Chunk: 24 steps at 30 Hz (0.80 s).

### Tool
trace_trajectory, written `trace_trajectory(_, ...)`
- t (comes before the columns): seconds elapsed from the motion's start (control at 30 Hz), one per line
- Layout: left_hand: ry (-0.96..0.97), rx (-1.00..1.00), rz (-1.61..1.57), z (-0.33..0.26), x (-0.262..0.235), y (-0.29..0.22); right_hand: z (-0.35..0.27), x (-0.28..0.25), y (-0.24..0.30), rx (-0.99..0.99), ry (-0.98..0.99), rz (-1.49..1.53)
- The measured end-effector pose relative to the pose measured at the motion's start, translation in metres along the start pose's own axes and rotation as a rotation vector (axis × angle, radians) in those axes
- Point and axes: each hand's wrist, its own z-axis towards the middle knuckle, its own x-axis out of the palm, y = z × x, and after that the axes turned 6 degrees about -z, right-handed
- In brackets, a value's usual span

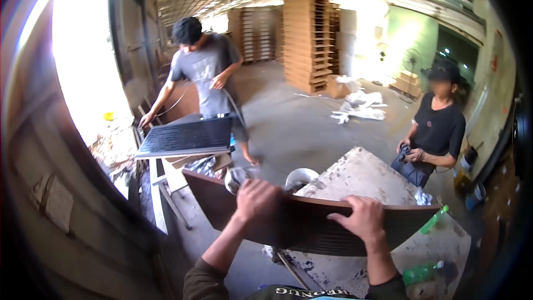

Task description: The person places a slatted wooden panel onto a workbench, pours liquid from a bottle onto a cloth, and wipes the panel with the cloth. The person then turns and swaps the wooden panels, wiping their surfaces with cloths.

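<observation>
A long dark brown panel [319,228] with grooves along its near face is held on edge in front of me. It spans from the left over the pale, stained table [355,180]. My left hand [258,200], slightly blurred, is closed over its upper edge left of the middle. Farther right, my right hand [366,218] grips the same edge, with fingers over the far side and thumb toward the left. The fingertips of both hands are hidden behind the panel. A green bottle [434,219] touches or lies close to the panel's right end.
Another green bottle [422,273] lies on the table's near right. Beyond the panel are a white bucket [301,178] and a co-worker [208,72] at a black grooved panel [186,136]. Another person [438,125] holds a dark cloth at right. Stacked brown boards [305,39] stand behind.
</observation>
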Motion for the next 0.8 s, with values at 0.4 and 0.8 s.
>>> trace_trajectory(0.4, -1.083, -1.421, -0.634, -0.402, 0.064, 0.161, -0.026, -0.009, 0.012, -0.054, -0.103, -0.157)
trace_trajectory(0.8, -1.090, -1.992, -1.083, -0.440, 0.145, 0.137, -0.069, -0.004, 0.009, -0.243, -0.165, -0.212)
